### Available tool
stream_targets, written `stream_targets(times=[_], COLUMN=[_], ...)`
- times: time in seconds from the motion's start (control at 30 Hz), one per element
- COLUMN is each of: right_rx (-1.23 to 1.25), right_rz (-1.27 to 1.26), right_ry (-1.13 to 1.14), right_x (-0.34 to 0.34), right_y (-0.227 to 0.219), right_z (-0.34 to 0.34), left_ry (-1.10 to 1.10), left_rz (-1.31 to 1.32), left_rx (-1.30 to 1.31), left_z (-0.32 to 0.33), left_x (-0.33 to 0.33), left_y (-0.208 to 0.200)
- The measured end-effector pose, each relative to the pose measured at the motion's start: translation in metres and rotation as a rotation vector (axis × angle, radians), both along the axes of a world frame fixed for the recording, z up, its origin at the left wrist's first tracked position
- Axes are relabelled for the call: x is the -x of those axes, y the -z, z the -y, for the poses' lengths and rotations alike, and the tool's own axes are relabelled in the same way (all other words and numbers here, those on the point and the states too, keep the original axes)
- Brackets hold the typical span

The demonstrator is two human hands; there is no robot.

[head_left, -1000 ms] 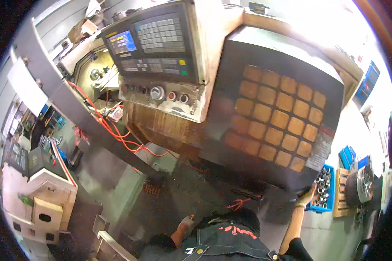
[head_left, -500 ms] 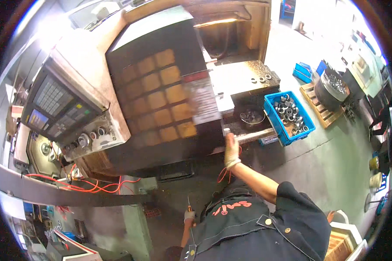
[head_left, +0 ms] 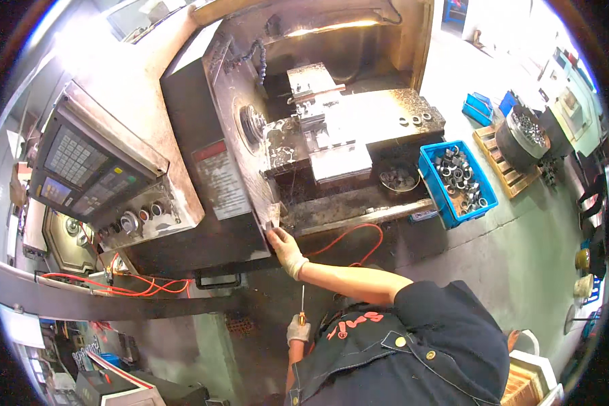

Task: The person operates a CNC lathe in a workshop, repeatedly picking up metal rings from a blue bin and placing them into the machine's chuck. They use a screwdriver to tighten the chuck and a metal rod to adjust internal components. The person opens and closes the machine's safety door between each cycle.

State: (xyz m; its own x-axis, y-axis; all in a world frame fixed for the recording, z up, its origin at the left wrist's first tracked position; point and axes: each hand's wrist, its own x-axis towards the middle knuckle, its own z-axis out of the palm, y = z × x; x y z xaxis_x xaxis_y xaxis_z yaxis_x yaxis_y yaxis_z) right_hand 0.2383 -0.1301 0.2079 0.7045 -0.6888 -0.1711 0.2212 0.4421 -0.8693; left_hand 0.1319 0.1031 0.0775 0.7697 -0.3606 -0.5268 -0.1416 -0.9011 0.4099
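Orange-handled, a slim tool point(head_left: 302, 317) is pointing upward from the closed grip of the left hand point(head_left: 298, 332), lower centre. Above, the right hand point(head_left: 289, 255) is touching the dark door point(head_left: 253, 229) at its edge; whether gripping, one cannot tell. Door handling is apparently the step, next calling for a release.

Machine workshop — grimy metal lathe point(head_left: 247, 152), dark button-covered control panel point(head_left: 91, 162), blue rectangular plastic crate point(head_left: 477, 214) of silvery metal rings point(head_left: 459, 174), slatted wooden pallet point(head_left: 502, 166)

Black clothing point(head_left: 413, 372), brass-coloured studs point(head_left: 400, 342), pale gloves point(head_left: 289, 254)
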Motion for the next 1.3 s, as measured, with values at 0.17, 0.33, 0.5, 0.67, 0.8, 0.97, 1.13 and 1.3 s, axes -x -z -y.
stream_targets(times=[0.17, 0.33, 0.5, 0.67, 0.8, 0.97, 1.13, 1.3], right_rx=[-0.208, -0.120, -0.202, -0.167, -0.258, 0.038, 0.079, 0.391], right_rz=[0.030, 0.001, -0.118, 0.046, -0.205, -0.337, -0.324, -0.465], right_ry=[-0.021, 0.104, -0.380, -0.356, -0.226, -0.096, -0.179, -0.067], right_x=[0.018, 0.023, -0.018, -0.146, -0.241, -0.309, -0.323, -0.322], right_y=[-0.014, -0.008, -0.038, 0.004, 0.003, 0.039, 0.032, 0.051], right_z=[0.043, 0.149, 0.242, 0.314, 0.363, 0.419, 0.389, 0.445], left_ry=[-0.002, -0.024, -0.155, -0.123, -0.134, -0.032, -0.113, 0.006], left_rz=[-0.029, 0.052, -0.013, 0.224, 0.316, 0.322, 0.295, 0.306], left_rx=[0.344, 0.508, 0.585, 0.319, 0.229, 0.084, 0.047, -0.069], left_z=[0.057, 0.180, 0.254, 0.318, 0.350, 0.374, 0.361, 0.424], left_x=[-0.017, -0.075, -0.145, -0.190, -0.227, -0.249, -0.271, -0.265], left_y=[0.006, -0.037, -0.084, -0.164, -0.193, -0.195, -0.167, -0.212])
